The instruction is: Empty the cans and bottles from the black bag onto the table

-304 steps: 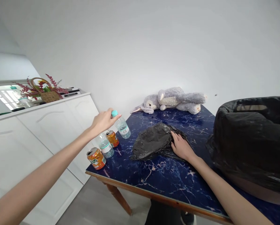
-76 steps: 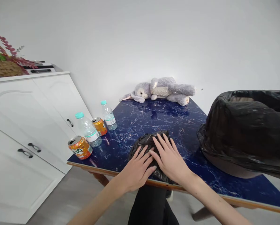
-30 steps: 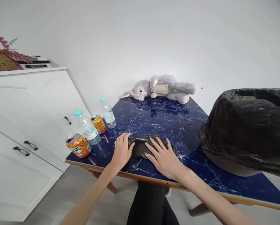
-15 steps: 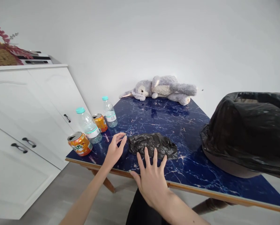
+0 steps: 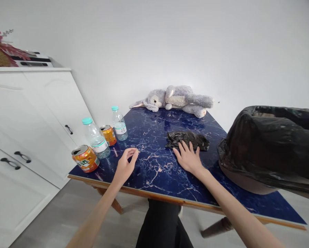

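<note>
White cabinet (image 5: 27,113) stands left of the blue marble tabletop (image 5: 157,168); along its left edge sit an orange can (image 5: 85,158), water bottle (image 5: 95,137), second can (image 5: 109,135) and small bottle (image 5: 119,119). Left hand (image 5: 125,166) hovers near the front edge, fingers loosely curled, holding nothing; right hand (image 5: 188,158) lies flat, fingers spread, tips on the folded black bag (image 5: 187,140) mid-table, apparently sliding it toward the far right; next it needs a steady push. Plush toy (image 5: 173,100) lies at the far edge, lined bin (image 5: 270,144) right, plain white wall behind.
</note>
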`<control>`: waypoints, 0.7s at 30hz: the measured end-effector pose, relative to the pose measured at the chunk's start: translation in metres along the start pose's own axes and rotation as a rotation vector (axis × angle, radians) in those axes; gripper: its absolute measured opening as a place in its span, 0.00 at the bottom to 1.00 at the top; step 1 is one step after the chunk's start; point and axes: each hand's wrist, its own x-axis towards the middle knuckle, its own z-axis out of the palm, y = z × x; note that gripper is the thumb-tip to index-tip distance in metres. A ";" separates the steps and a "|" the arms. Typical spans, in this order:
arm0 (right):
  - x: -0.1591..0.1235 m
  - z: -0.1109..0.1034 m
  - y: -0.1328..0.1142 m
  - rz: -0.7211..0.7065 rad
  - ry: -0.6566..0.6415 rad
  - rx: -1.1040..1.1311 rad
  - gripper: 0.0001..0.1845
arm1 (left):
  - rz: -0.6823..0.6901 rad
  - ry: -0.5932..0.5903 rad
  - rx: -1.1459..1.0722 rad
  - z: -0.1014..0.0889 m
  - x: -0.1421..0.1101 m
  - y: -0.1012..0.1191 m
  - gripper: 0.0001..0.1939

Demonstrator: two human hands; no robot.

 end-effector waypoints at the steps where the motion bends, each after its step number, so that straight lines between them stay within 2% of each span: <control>1: 0.007 0.000 0.009 0.035 0.007 0.003 0.40 | -0.002 -0.005 0.007 -0.001 -0.001 0.001 0.22; 5: 0.027 -0.006 0.038 0.211 0.069 0.019 0.41 | 0.006 -0.018 0.034 -0.002 -0.003 0.004 0.21; 9: 0.031 -0.009 0.045 0.375 0.186 0.017 0.41 | 0.015 -0.031 0.071 -0.003 -0.004 0.005 0.19; 12: 0.027 -0.004 0.040 0.343 0.219 0.018 0.40 | 0.011 -0.041 0.126 -0.004 -0.004 0.006 0.19; 15: 0.025 0.004 0.038 0.317 0.161 0.047 0.40 | 0.020 -0.050 0.176 -0.005 -0.006 0.008 0.18; 21: 0.030 0.004 0.049 0.424 0.154 0.079 0.47 | 0.053 -0.065 0.237 -0.007 -0.008 0.011 0.17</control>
